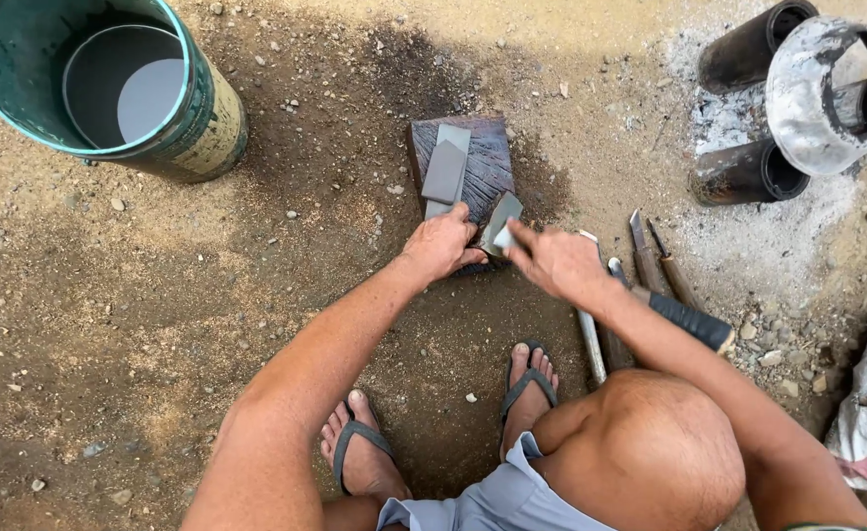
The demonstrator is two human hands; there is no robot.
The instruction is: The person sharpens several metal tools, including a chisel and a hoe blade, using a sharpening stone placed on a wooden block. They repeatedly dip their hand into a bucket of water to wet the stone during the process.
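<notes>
- Grey shorts and bare knees fill the bottom of the frame; feet in flip-flops (360,447) are planted on the dirt ground (109,315), so the person squats close over the work.
- Left hand (440,244) presses closed on the near edge of the wooden block (483,162), apparently steadying it.
- Right hand (556,261) grips a small grey blade piece (500,224), held tilted against the block's near right corner.
- Flat grey sharpening stone (445,169) lies on the block, within reach.
- Spare knives (640,251) lie beside the right arm.
- Green bucket (109,84) of water stands at upper left; dark pipes (748,44) sit in ash at upper right.
</notes>
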